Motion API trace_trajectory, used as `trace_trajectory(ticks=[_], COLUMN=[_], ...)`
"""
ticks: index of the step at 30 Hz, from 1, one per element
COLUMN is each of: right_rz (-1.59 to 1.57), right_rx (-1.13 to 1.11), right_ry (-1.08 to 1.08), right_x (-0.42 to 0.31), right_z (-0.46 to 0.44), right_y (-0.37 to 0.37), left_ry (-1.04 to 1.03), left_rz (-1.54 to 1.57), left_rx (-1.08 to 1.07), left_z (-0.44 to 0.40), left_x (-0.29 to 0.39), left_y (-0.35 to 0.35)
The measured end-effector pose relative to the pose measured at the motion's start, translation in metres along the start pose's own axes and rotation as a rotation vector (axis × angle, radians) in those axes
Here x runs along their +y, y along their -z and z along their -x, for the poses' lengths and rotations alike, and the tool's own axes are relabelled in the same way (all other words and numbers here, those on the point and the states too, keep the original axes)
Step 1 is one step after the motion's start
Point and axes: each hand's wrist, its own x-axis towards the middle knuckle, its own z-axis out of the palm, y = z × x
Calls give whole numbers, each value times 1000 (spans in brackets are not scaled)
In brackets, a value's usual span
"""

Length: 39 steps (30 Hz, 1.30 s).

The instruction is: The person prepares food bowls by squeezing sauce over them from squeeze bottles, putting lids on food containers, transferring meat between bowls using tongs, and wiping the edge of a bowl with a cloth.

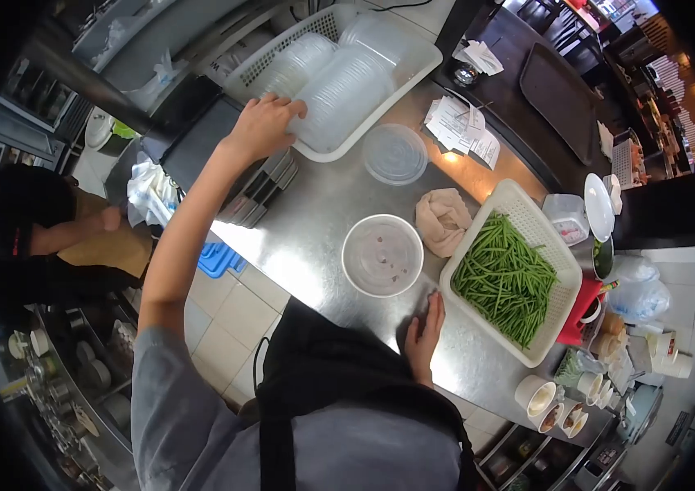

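My left hand (268, 127) reaches over the near edge of a white basket (332, 154) and its fingertips are at the stacked clear plastic containers (339, 94); whether it grips one cannot be made out. My right hand (425, 337) lies on the steel counter with its fingers stretched out and nothing in it. Between the hands stand a white-rimmed bowl (382, 255) with small dark bits inside and a clear round lid (395, 155). A crumpled beige cloth (443, 222) sits beside a white basket of green beans (507, 282).
Receipts (462, 129) and a dark tray (558, 102) lie towards the back. A small scale (566, 218) stands beyond the beans. Paper cups (535, 394) line the right end of the counter. At the left stands another person (53, 233) in a tan apron.
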Motion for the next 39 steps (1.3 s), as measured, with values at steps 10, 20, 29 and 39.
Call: trace_trajectory(ticks=[10, 20, 29, 39], right_rz=[63, 35, -155, 54], right_rx=[118, 180, -34, 318], right_ry=[47, 95, 643, 609], right_x=[9, 5, -159, -195], right_z=[18, 19, -119, -265], right_y=[-3, 0, -5, -187], left_ry=[-5, -135, -212, -419], left_rz=[17, -120, 59, 110], left_rx=[-262, -154, -113, 53], left_z=[-28, -34, -43, -63], left_x=[-8, -12, -25, -62], left_y=[0, -13, 5, -31])
